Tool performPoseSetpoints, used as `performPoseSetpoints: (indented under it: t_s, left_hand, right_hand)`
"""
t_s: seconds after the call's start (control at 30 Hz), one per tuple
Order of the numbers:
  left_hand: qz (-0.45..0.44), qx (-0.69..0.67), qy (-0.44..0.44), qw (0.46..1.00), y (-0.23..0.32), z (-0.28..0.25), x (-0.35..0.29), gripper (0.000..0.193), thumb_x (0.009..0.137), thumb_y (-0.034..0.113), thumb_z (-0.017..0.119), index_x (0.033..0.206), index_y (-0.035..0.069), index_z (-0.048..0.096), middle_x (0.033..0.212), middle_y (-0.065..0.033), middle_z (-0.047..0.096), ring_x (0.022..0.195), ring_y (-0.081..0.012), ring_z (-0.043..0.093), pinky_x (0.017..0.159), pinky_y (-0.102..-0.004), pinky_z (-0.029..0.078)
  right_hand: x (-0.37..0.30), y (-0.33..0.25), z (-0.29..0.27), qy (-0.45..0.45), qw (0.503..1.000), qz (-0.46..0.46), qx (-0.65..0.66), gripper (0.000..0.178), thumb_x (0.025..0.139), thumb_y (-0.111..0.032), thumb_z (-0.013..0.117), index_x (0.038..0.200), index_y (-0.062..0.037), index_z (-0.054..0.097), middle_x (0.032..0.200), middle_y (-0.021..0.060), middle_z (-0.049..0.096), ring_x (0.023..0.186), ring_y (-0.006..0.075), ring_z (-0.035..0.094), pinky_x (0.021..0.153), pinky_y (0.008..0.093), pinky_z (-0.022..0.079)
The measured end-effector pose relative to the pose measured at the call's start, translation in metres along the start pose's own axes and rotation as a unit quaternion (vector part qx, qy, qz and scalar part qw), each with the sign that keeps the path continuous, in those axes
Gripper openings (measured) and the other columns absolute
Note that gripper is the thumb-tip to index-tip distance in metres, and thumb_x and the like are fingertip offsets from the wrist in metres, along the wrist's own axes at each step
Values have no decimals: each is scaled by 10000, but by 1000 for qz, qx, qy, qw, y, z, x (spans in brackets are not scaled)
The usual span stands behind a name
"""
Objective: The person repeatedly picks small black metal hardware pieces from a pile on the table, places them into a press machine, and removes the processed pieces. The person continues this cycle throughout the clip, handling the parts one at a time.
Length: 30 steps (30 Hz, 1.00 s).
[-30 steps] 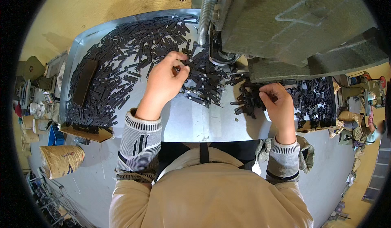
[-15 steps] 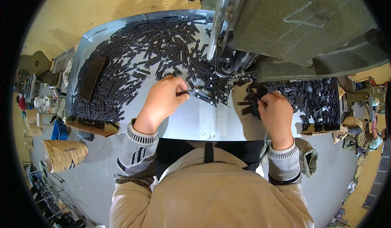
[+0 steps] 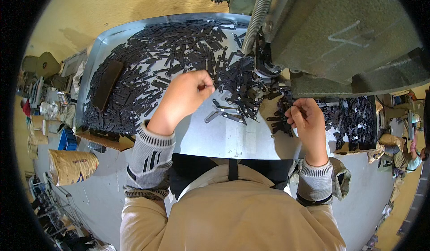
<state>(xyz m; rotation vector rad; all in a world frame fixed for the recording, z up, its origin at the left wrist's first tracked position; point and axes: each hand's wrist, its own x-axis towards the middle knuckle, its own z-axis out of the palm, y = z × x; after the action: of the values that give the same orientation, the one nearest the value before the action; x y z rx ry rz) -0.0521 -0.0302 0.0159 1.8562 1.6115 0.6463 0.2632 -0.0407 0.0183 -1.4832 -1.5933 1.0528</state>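
My left hand [image 3: 189, 95] hovers over the metal tray [image 3: 190, 136], thumb and forefinger pinched beside a pile of flat black metal strips [image 3: 197, 49]. Whatever is between those fingertips is too small to make out. Below them lie dark strips joined in a V shape [image 3: 219, 111], resting on bare metal. My right hand [image 3: 309, 121] is curled at the right, its fingertips against a heap of small black parts [image 3: 280, 121]; what it grips is hidden. Between my hands, several strips with shiny round pins [image 3: 244, 96] lie in a loose heap below the machine's tool [image 3: 267, 69].
A large green machine head [image 3: 349, 49] overhangs the right side, with a coil spring [image 3: 261, 15] beside it. A dark brown block [image 3: 107, 86] lies on the strips at left. More black parts [image 3: 354, 116] fill the right side. A sack [image 3: 74, 166] stands on the floor.
My left hand has let go of the joined strips, which now lie on the tray, and has moved slightly up and right. My right hand stays by the small parts. The view has shifted slightly.
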Motion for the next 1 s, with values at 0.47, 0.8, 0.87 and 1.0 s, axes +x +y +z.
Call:
performPoseSetpoints:
  t_s: [0.47,0.8,0.87,1.0]
  left_hand:
    - [14,65,33,997,-5,16,26,157,706,48,749,849,23,691,802,-100,620,779,-234,617,705,-342,501]
    - [57,77,42,994,0,14,25,104,722,28,709,780,-11,631,808,-107,606,714,-239,614,658,-325,496]
    - [32,62,58,996,5,9,24,107,751,43,709,782,-16,625,801,-109,593,680,-221,614,627,-308,490]
    - [85,-93,0,992,20,6,21,131,896,99,670,883,-8,594,841,-69,612,702,-139,606,642,-271,495]
  right_hand:
    - [3,5,0,-15,993,46,111,103,944,-44,604,1010,34,613,848,84,682,728,110,635,631,234,511]
    - [3,9,8,16,979,22,203,94,939,-61,628,990,16,612,879,89,677,754,127,631,657,245,517]
    - [3,9,10,20,971,28,237,96,935,-57,633,994,17,618,890,95,680,765,132,638,665,250,526]
    - [4,8,20,22,969,34,245,115,939,-79,638,1002,17,625,896,102,682,755,140,648,663,258,539]
